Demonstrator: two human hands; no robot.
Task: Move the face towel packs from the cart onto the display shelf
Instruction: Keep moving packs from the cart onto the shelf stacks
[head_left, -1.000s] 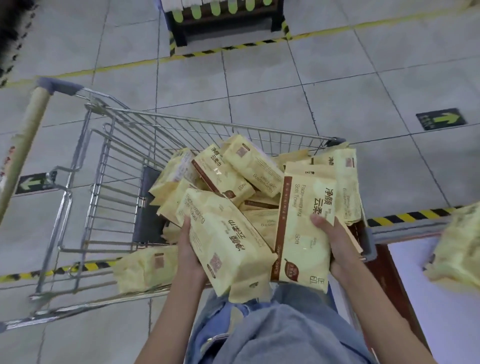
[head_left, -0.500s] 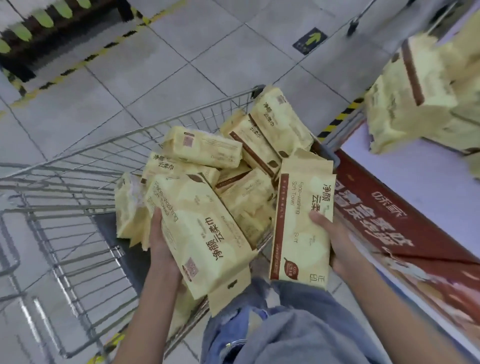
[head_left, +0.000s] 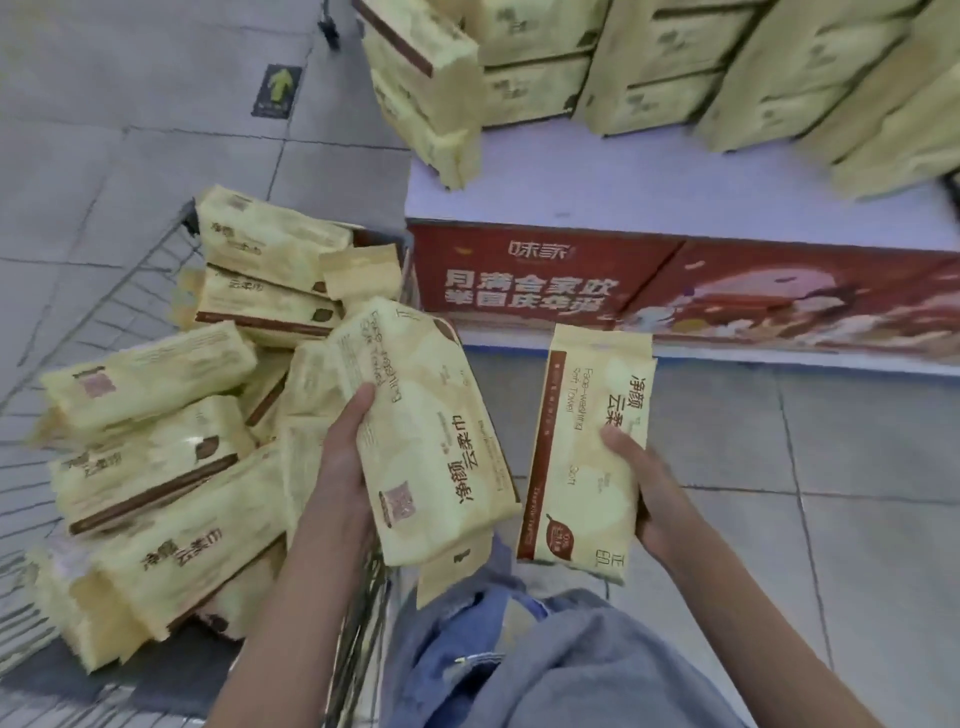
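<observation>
Left hand (head_left: 345, 457) grips pack (head_left: 431, 431); right hand (head_left: 652, 488) grips second pack (head_left: 582, 457).

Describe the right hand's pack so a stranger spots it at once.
Find the red panel of the display shelf; below it, over floor tiles, the right hand holds one face towel pack. Unlike the left hand's tilted pack by the cart, it stands upright, brown stripe down its left edge.

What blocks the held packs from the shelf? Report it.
Nothing visible. The left hand holds the left pack, the right hand the right pack, both in open air; the shelf is bare in front of the stacked packs.
</observation>
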